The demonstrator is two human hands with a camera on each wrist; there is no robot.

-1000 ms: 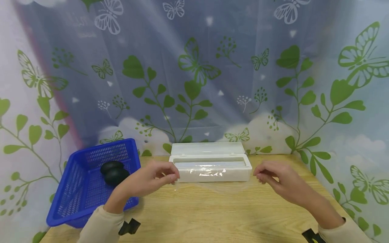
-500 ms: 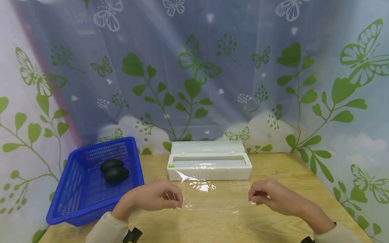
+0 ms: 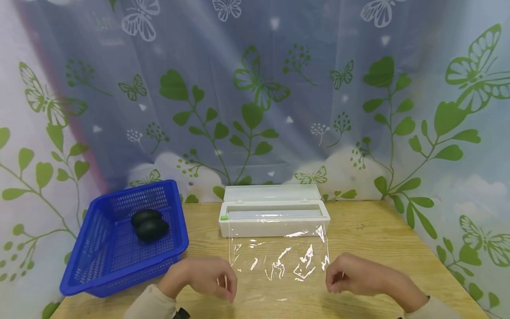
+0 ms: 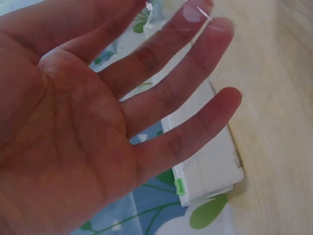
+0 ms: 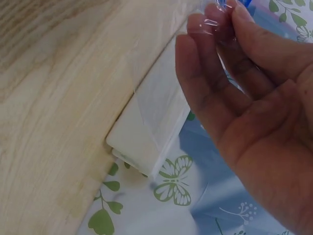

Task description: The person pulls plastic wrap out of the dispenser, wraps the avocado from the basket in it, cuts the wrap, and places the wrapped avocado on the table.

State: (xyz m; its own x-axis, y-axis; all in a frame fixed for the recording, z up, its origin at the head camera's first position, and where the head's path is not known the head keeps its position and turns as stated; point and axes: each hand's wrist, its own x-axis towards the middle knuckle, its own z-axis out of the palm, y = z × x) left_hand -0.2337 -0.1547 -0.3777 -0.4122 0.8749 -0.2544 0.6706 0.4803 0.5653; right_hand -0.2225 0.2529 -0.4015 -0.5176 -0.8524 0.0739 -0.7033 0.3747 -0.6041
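From the head, can see the clear film (image 3: 283,261) running out of the white box (image 3: 275,204) over the counter (image 3: 358,237), also two dark oval objects (image 3: 152,229) in the blue basket (image 3: 131,267). From the left wrist, can see three nearly straight fingers (image 4: 166,90) of the left hand (image 3: 207,275); from the right, film gathered at the right hand's (image 3: 352,274) fingertips. Pinching near corners between thumbs and forefingers, wrists bent inward, knuckles up.

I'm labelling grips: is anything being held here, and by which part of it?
Yes, the clear film: the left hand and right hand pinch it at the corners nearest the person, one each.
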